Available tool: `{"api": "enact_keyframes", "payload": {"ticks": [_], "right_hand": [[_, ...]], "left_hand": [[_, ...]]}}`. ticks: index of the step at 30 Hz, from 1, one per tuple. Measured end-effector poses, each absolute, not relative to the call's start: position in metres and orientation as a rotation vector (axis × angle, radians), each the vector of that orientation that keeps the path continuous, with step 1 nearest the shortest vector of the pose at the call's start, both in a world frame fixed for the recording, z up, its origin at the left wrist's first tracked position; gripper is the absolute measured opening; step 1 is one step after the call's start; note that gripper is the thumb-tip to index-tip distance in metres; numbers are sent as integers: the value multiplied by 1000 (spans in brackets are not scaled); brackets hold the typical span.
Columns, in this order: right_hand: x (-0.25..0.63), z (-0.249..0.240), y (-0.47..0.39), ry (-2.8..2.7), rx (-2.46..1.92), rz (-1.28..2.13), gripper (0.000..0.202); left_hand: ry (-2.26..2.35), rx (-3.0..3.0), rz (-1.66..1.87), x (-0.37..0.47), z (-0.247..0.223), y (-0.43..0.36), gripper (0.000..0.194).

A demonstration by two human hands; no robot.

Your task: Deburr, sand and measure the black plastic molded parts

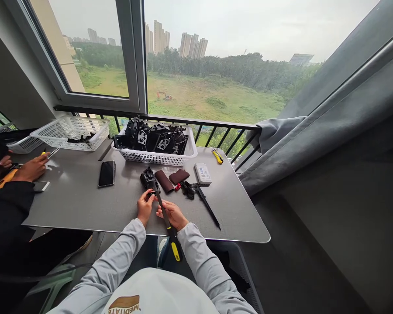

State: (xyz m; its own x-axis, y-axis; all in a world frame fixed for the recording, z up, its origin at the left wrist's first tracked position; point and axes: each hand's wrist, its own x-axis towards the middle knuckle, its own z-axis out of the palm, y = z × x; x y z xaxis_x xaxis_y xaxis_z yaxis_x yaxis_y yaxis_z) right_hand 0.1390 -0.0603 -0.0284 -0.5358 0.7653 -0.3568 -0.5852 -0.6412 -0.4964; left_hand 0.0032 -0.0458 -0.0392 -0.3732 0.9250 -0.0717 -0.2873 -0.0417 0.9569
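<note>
Near the table's front edge, my left hand (145, 206) is closed on the lower end of a black plastic part (148, 178), which lies tilted on the table. My right hand (173, 213) has its fingers curled round the blade of a long file-like tool (164, 214). The tool's black and yellow handle (174, 249) hangs over the table edge toward my body, and its tip reaches the black part. Just right of the part are two dark brown pieces (164, 181), a small red item (177, 187) and a black caliper-like tool (208, 206).
A white basket (150, 157) heaped with black parts stands at the back, with another white basket (81, 141) left of it. A phone (107, 174), a white box (203, 173) and a yellow cutter (218, 156) lie on the table (118, 209). Another person's hand (32, 168) is at left.
</note>
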Motion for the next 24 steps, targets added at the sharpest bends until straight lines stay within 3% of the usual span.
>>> {"api": "enact_keyframes", "payload": {"ticks": [15,24], "right_hand": [[140,-29,-65,-475,-778,2119,42],[139,-36,-65,-546,-779,2103,45]], "left_hand": [[1121,624,1571,1,-42,-49,45],[1145,628,1592,3,-45,-45,39]]}}
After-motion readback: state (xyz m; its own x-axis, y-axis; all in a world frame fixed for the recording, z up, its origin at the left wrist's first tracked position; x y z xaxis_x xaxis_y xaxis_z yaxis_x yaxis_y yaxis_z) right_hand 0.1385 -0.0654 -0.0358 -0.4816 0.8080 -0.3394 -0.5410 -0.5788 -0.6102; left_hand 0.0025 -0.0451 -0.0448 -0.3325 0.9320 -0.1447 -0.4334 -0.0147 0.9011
